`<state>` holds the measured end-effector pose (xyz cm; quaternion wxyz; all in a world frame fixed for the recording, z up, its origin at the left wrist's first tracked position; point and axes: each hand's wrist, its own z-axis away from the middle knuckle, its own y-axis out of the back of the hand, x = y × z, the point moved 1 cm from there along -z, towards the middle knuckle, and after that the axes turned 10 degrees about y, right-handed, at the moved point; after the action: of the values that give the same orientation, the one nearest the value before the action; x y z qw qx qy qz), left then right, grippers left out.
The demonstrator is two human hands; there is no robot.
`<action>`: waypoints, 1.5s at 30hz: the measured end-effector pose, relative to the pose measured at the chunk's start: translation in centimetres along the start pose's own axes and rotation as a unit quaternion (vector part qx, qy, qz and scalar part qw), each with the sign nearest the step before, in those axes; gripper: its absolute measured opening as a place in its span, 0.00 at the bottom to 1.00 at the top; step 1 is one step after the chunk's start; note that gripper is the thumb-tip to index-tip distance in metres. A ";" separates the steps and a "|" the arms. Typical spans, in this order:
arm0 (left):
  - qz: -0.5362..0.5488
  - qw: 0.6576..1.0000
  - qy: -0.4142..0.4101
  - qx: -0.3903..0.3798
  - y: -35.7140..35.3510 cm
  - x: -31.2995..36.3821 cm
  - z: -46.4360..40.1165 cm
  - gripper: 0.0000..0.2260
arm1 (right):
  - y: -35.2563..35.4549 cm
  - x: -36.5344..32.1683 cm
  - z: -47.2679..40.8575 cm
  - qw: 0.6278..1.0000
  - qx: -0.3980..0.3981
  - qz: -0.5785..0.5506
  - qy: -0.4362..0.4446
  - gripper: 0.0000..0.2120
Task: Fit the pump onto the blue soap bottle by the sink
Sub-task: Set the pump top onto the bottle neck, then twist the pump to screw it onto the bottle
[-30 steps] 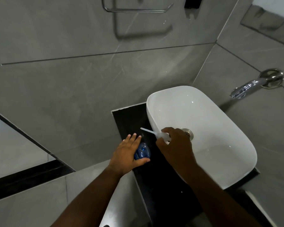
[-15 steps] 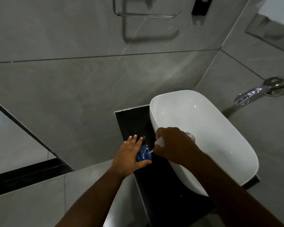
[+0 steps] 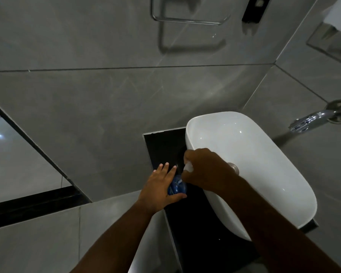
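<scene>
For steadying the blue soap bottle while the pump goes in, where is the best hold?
Around its body, from the left. The bottle stands upright with the right hand lowering the pump from above, so the left hand wrapping the side keeps the neck clear.

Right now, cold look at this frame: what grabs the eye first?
The glossy white oval basin at right, bright against grey tiles, on a black counter. Left of it, the two hands meet: the left hand wraps the small blue soap bottle, and the right hand grips the white pump just above it. A chrome wall tap gleams far right.
</scene>
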<state>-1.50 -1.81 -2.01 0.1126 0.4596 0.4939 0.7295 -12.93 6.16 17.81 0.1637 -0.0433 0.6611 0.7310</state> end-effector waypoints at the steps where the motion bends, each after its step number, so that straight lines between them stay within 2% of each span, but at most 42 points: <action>1: 0.001 1.000 0.000 0.002 0.0 0.0 0.0 0.44 | -0.9 0.1 -0.3 1.000 -0.008 -0.006 0.001 0.12; 6: -0.001 1.000 0.002 0.016 -0.1 0.1 0.2 0.44 | -4.6 0.7 -1.2 0.996 -0.079 -0.042 -0.022 0.11; 10: -0.021 0.999 0.000 0.032 -0.1 0.0 0.2 0.44 | -6.4 1.8 -0.7 0.995 -0.050 -0.085 -0.035 0.10; 15: -0.056 0.997 -0.015 0.056 -0.2 0.0 0.2 0.43 | -7.8 2.9 0.5 0.971 -0.018 -0.225 -0.076 0.23; 18: -0.072 0.995 -0.024 0.057 -0.2 0.0 0.0 0.43 | -8.4 3.3 1.5 0.952 0.034 -0.290 -0.088 0.21; 21: -0.079 0.995 -0.036 0.043 0.0 -0.1 -0.1 0.44 | -9.4 3.4 1.9 0.949 0.030 -0.296 -0.101 0.17; 28: -0.095 0.994 -0.050 0.026 0.5 -0.2 -0.2 0.45 | -9.7 4.3 1.0 0.947 0.097 -0.291 -0.096 0.08; 31: -0.090 0.994 -0.048 0.027 0.4 -0.2 -0.2 0.45 | -9.9 4.8 0.6 0.955 0.073 -0.280 -0.063 0.10; 33: -0.085 0.995 -0.049 0.026 0.4 -0.2 -0.3 0.45 | -10.2 4.9 0.4 0.960 0.058 -0.270 -0.038 0.05; 35: -0.082 0.995 -0.051 0.027 0.4 -0.2 -0.4 0.45 | -10.6 5.2 0.2 0.962 0.069 -0.262 -0.037 0.05; 39: -0.070 0.996 -0.046 0.029 0.3 -0.4 -0.4 0.45 | -11.0 5.6 0.0 0.962 0.106 -0.241 -0.076 0.10; 42: -0.063 0.997 -0.046 0.028 0.3 -0.4 -0.4 0.44 | -11.0 5.7 0.1 0.952 0.086 -0.290 -0.052 0.14; 45: -0.058 0.997 -0.044 0.027 0.3 -0.2 -0.3 0.44 | -11.0 5.7 0.1 0.955 0.075 -0.285 -0.028 0.07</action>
<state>-1.49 -2.27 -1.92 0.1643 0.4644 0.5337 0.6874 -14.99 8.11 5.71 0.3863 -0.1968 0.6692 0.6035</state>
